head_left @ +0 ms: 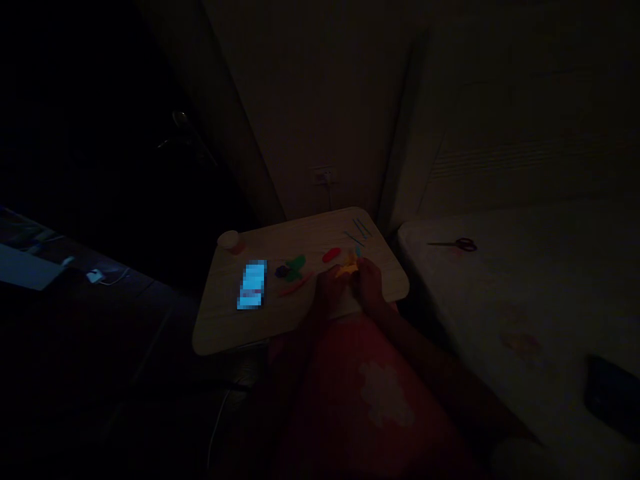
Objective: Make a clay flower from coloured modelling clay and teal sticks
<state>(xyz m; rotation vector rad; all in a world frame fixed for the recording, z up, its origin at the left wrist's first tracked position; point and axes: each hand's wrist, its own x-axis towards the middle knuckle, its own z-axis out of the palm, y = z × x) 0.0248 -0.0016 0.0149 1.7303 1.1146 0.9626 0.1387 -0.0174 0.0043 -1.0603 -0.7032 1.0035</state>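
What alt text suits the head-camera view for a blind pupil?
A person's left hand and right hand hold an orange piece over a table in dim light, near a red piece, a green piece and a glowing screen.

Super dim room, pretty much just a plain wall (310,100) up top with an outlet (321,175) near the center, a dark door (125,147) upper left, shadowy floor (145,333) lower left, and a pale bed-like surface (525,287) filling the right side.

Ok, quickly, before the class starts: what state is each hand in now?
Left hand: closed on the yellow-orange piece.
Right hand: at the same piece; too dark to tell its grip.
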